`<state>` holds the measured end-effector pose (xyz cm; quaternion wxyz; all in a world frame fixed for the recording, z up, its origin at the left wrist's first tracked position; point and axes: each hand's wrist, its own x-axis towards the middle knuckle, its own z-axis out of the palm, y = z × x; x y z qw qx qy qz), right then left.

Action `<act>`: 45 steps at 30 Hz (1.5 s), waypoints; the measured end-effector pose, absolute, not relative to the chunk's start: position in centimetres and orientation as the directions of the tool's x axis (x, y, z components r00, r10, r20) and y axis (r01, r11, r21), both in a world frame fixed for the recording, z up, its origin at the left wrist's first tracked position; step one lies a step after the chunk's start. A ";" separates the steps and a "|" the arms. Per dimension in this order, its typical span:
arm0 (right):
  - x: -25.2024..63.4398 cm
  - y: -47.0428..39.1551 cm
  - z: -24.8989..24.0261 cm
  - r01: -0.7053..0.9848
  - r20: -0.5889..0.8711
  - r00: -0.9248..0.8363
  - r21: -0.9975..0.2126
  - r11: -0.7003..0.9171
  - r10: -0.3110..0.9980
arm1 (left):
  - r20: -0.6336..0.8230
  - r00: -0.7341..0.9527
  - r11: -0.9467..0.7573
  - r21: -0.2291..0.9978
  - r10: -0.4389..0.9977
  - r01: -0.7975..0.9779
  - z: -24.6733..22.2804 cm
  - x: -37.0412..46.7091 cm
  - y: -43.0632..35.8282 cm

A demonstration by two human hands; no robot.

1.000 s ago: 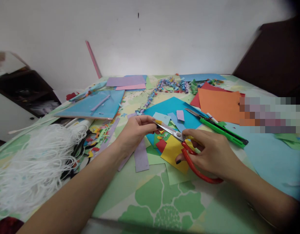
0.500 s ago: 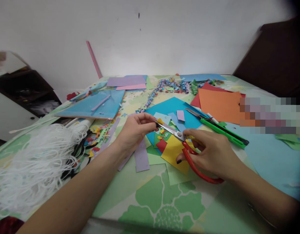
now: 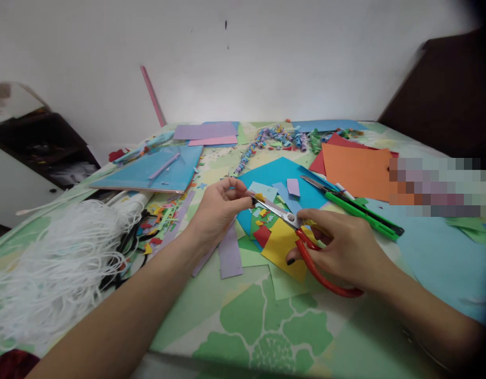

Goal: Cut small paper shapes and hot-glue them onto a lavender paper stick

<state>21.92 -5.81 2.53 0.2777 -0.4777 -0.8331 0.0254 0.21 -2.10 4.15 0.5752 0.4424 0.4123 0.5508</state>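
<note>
Red-handled scissors (image 3: 319, 271) are gripped in my right hand (image 3: 341, 245), with their blades pointing left and up. The blade tips reach the fingertips of my left hand (image 3: 219, 210), which pinches a small yellow piece of paper (image 3: 260, 197) against or beside the blades. How far the blades stand apart is hard to make out. Beneath both hands lie a blue paper sheet (image 3: 282, 167), a yellow paper (image 3: 286, 247), a red scrap (image 3: 262, 236) and tiny cut bits. Purple paper strips (image 3: 230, 258) rest below my left wrist.
A green utility knife (image 3: 363, 216) lies beyond my right hand, near orange paper (image 3: 357, 171). At left sit a heap of white string (image 3: 65, 268) and a blue pad (image 3: 156, 168). A garland of rolled paper (image 3: 250, 152) runs along the back, before the wall.
Almost nothing differs. The whole view has shifted very slightly, and both hands keep the same hold on the scissors and the yellow paper piece.
</note>
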 end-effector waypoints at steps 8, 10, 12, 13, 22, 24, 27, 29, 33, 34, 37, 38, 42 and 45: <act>21.8 -5.9 2.7 0.779 0.457 -0.386 -0.304 0.548 0.801 | -0.023 0.012 0.026 0.947 1.000 -0.321 4.2 0.2 -2.1; 21.8 -5.9 2.8 0.778 0.457 -0.387 -0.304 0.550 0.801 | -0.019 0.004 0.020 0.944 1.000 -0.328 4.1 0.2 -2.0; 21.8 -5.9 2.8 0.780 0.460 -0.387 -0.298 0.550 0.799 | -0.008 0.006 0.009 0.944 1.000 -0.331 4.0 0.1 -2.0; 21.8 -5.9 2.9 0.781 0.462 -0.387 -0.296 0.550 0.798 | -0.001 0.012 0.005 0.944 1.000 -0.330 4.0 0.1 -2.0; 21.8 -5.9 2.8 0.780 0.447 -0.389 -0.306 0.546 0.806 | 0.013 0.065 0.007 0.952 0.998 -0.307 4.0 0.2 -2.1; 21.8 -5.9 2.8 0.779 0.444 -0.388 -0.310 0.544 0.808 | 0.022 0.060 -0.002 0.952 0.998 -0.307 4.0 0.2 -2.1; 21.8 -5.9 2.9 0.780 0.450 -0.385 -0.307 0.545 0.805 | 0.024 0.052 -0.007 0.952 0.998 -0.307 4.0 0.2 -2.0; 21.8 -5.9 2.9 0.780 0.457 -0.384 -0.305 0.547 0.802 | 0.028 0.047 -0.012 0.951 0.999 -0.310 3.9 0.2 -2.0; 21.8 -5.9 2.9 0.778 0.460 -0.385 -0.304 0.550 0.800 | 0.032 0.040 -0.018 0.948 0.999 -0.316 3.7 0.1 -1.9; 21.8 -5.9 2.9 0.778 0.459 -0.386 -0.305 0.550 0.800 | 0.031 0.039 -0.017 0.948 0.999 -0.318 3.7 0.1 -1.8; 21.8 -5.9 2.9 0.774 0.460 -0.383 -0.312 0.550 0.801 | 0.034 0.039 -0.019 0.946 0.999 -0.324 3.7 0.1 -1.9; 21.8 -5.9 2.9 0.772 0.459 -0.384 -0.316 0.552 0.801 | 0.034 0.042 -0.018 0.945 0.999 -0.327 3.7 0.1 -1.9; 21.7 -6.0 2.9 0.768 0.460 -0.375 -0.332 0.547 0.805 | 0.031 0.050 -0.013 0.941 0.998 -0.338 3.8 0.1 -1.9; 21.7 -6.0 2.9 0.771 0.456 -0.376 -0.329 0.545 0.807 | 0.022 0.051 -0.004 0.941 0.998 -0.337 3.9 0.1 -2.0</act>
